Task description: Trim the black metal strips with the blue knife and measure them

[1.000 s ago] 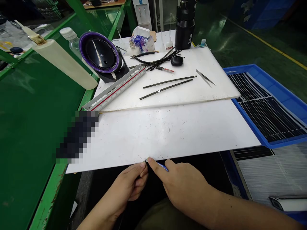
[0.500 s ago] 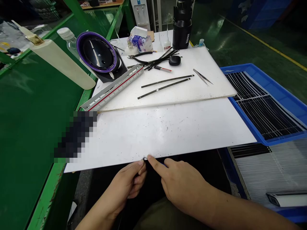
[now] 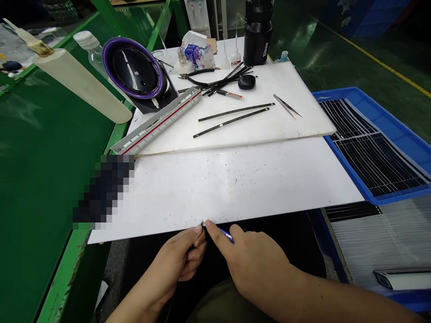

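Small dark piece [image 3: 202, 224] at bottom centre of the frame, by the near edge of the white tabletop [image 3: 269, 179], clamped between thumb and fingers of the left hand [image 3: 186, 252]. Right hand [image 3: 259, 256] curled around one blue tool [image 3: 226, 234], index finger extended. Probably a fine trimming step; next, steady pinch and light pressure called for. Upper centre: two separate strips [image 3: 221, 125], one pair of tweezers [image 3: 287, 107], one pair of pliers [image 3: 202, 71], heaped strips [image 3: 232, 80] uncountable.
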A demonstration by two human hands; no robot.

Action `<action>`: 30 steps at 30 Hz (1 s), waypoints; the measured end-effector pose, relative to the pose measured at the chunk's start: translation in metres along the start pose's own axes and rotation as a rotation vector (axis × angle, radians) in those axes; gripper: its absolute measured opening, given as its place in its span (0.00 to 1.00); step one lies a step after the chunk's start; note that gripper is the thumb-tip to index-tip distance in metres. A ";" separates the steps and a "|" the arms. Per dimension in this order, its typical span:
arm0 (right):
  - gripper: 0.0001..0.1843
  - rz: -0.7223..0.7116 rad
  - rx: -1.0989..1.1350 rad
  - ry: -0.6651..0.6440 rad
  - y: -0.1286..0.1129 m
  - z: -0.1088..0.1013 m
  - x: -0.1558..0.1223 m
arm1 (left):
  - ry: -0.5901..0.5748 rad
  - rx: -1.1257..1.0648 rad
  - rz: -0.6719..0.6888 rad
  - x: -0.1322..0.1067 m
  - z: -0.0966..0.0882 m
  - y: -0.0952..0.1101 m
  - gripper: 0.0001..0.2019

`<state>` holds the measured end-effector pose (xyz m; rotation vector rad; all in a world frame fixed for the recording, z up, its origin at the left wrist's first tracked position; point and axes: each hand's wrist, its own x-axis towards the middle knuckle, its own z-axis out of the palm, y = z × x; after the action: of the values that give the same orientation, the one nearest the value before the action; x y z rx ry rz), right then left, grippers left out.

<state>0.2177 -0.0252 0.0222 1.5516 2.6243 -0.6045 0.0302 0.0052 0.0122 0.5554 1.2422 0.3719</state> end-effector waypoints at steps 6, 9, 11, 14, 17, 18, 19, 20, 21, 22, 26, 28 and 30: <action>0.36 0.028 0.102 0.010 0.005 -0.005 0.000 | -0.004 0.019 -0.009 -0.001 -0.002 0.001 0.21; 0.36 0.024 0.131 0.017 0.006 -0.007 -0.001 | 0.003 0.025 -0.004 -0.001 -0.002 0.001 0.21; 0.35 0.018 0.136 0.025 0.006 -0.007 -0.001 | 0.004 0.028 -0.008 -0.002 -0.002 0.001 0.21; 0.36 0.013 0.128 0.023 0.006 -0.006 0.000 | -0.003 0.028 -0.015 -0.001 -0.003 0.001 0.21; 0.38 0.000 0.086 -0.011 0.005 -0.006 0.001 | -0.007 0.021 -0.015 0.000 -0.003 0.001 0.22; 0.39 -0.004 0.070 -0.023 0.004 -0.005 0.002 | -0.007 0.020 -0.014 0.000 -0.003 0.001 0.22; 0.40 -0.005 0.054 -0.033 0.003 -0.005 0.002 | -0.007 0.019 -0.013 0.000 -0.003 0.001 0.22; 0.40 -0.004 0.038 -0.038 0.003 -0.004 0.003 | -0.007 0.019 -0.012 0.000 -0.002 0.001 0.22; 0.41 -0.003 0.024 -0.036 0.002 -0.003 0.002 | -0.008 0.017 -0.013 0.000 -0.002 0.002 0.22; 0.42 -0.001 0.013 -0.030 0.001 -0.002 0.002 | -0.009 0.015 -0.013 0.000 -0.002 0.002 0.22; 0.41 0.016 0.020 0.002 -0.001 -0.001 0.001 | -0.017 0.007 -0.017 -0.001 -0.003 0.002 0.21; 0.39 0.027 0.055 0.002 0.000 -0.002 0.000 | -0.021 0.006 -0.021 -0.001 -0.003 0.002 0.21; 0.37 0.042 0.102 0.004 0.002 -0.004 -0.001 | -0.025 0.005 -0.019 -0.002 -0.003 0.003 0.20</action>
<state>0.2201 -0.0235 0.0258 1.6313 2.5948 -0.7448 0.0266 0.0071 0.0143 0.5512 1.2243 0.3453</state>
